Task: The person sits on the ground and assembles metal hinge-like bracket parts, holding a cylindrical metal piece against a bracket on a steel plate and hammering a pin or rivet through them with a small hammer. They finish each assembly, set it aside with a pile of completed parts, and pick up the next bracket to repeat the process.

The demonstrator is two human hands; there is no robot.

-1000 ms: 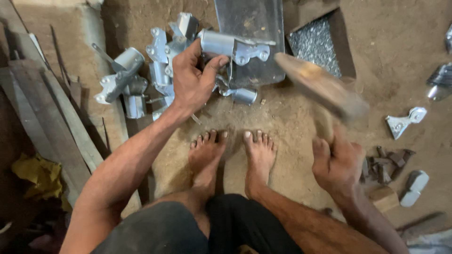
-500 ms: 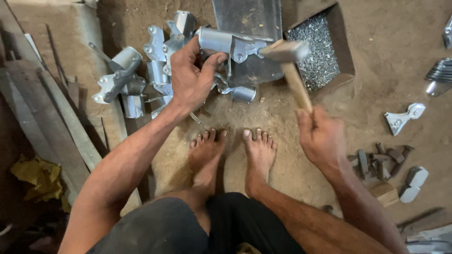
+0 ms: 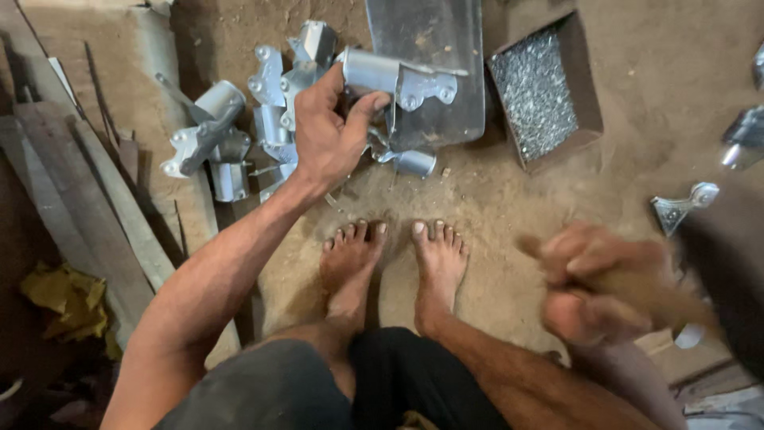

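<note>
My left hand (image 3: 326, 139) grips the silver tubular metal bracket (image 3: 390, 77), long axis level, flange end pointing right; my right hand (image 3: 609, 283) is blurred, grip unclear.

workshop — dirt floor (image 3: 493, 199) | metal fittings (image 3: 278, 119) | box of nails (image 3: 537, 95)

Right hand (image 3: 609, 283) with the hammer (image 3: 660, 299) swung back from over the metal bracket (image 3: 394, 80) and nail box (image 3: 545, 91), now low by the knee, motion-blurred, well apart from them.
</note>
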